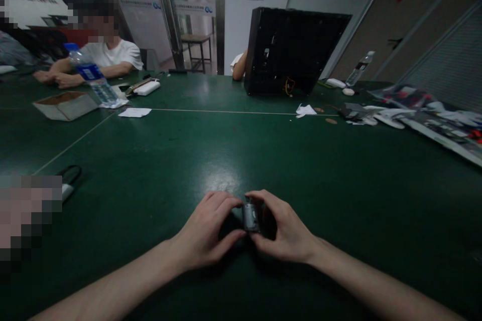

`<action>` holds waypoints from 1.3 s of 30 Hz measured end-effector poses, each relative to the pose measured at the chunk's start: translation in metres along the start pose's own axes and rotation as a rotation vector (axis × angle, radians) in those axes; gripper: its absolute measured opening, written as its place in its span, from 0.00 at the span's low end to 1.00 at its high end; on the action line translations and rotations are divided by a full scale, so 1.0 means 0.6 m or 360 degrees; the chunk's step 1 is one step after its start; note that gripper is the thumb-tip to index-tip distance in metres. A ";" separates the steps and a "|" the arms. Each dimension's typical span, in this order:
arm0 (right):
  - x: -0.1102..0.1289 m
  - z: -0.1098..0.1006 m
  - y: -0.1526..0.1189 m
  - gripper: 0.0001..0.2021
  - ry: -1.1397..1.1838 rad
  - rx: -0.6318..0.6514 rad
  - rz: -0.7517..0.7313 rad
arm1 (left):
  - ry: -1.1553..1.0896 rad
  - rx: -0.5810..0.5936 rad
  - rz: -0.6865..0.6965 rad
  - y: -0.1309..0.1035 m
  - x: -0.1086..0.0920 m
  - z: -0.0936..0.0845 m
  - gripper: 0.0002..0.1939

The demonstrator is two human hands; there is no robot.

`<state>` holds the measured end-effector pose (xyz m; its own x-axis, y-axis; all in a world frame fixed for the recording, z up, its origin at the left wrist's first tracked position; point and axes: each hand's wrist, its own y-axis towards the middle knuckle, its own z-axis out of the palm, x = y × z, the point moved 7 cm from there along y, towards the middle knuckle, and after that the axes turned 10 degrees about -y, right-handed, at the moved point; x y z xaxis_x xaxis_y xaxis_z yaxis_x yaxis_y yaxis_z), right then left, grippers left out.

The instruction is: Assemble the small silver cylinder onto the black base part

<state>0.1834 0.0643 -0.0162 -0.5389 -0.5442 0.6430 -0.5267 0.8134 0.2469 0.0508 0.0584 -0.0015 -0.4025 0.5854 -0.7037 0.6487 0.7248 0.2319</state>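
Note:
A small silvery metal cylinder (250, 216), which looks like a small electric motor, stands between my two hands low in the middle of the view. A dark nub sticks up at its top. My left hand (209, 225) pinches it from the left, with the fingertips at its upper edge and the thumb near its base. From the other side my right hand (284, 223) curls round it, index finger by the top and thumb at the bottom. The fingers partly cover its right side, and I cannot tell whether it touches the table.
The green table (226, 150) stretches ahead. A large black box-shaped case (293, 52) stands at the far side, an arm behind it. Far left are a plastic bottle (92, 75), an open carton (66, 107) and a seated person (113, 52). Clutter (444, 120) covers the right.

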 end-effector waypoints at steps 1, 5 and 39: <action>0.000 0.000 0.000 0.29 0.0001 0.0000 0.0000 | -0.0002 -0.0011 0.0000 0.000 0.000 0.000 0.17; -0.004 0.001 -0.001 0.28 0.0028 0.0003 0.0011 | -0.0002 -0.0017 -0.0009 0.000 0.001 0.002 0.16; -0.006 0.003 -0.002 0.30 0.0119 0.0000 0.0026 | 0.0045 0.0009 -0.0016 0.000 -0.001 -0.001 0.19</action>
<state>0.1849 0.0651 -0.0200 -0.4971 -0.5138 0.6993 -0.5183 0.8221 0.2356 0.0509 0.0584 -0.0008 -0.4271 0.5882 -0.6868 0.6482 0.7287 0.2211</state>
